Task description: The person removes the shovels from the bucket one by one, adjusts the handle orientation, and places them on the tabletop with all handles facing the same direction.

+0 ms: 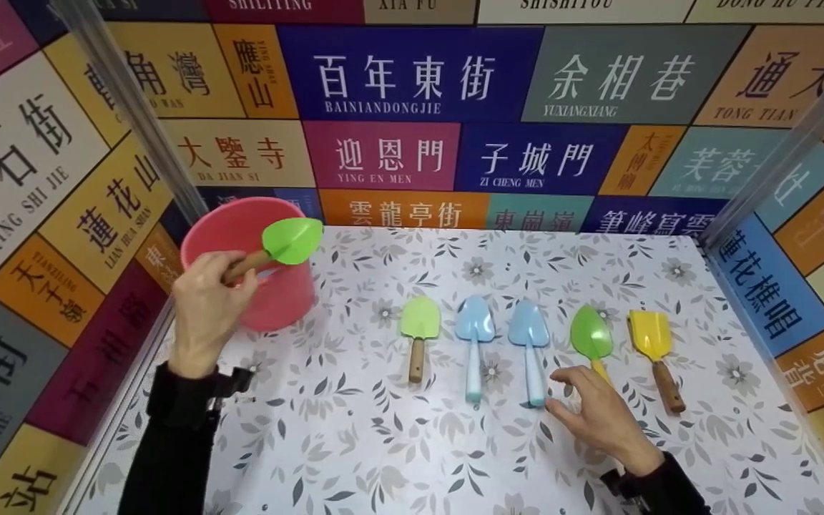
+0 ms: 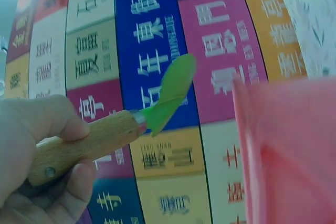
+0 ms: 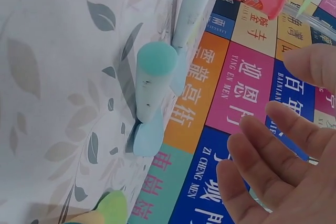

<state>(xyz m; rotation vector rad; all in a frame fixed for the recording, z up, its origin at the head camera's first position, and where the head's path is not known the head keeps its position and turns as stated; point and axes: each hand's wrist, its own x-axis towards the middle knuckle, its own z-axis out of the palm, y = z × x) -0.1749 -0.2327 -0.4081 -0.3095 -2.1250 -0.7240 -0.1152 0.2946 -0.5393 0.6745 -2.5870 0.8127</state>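
Observation:
My left hand grips the wooden handle of a small green garden trowel. Its blade points right, in front of the upper part of a pink bucket. In the left wrist view, thumb and fingers curl round the trowel's wooden handle, with the bucket to the right. My right hand hovers with relaxed, parted fingers beside the handle end of a blue trowel. It partly hides the yellow handle of a green trowel. The right wrist view shows nothing inside that right hand.
On the leaf-patterned tabletop, a light green trowel and another blue trowel lie to the left of the right hand. A yellow shovel with a wooden handle lies to its right. Printed panels wall the back and sides.

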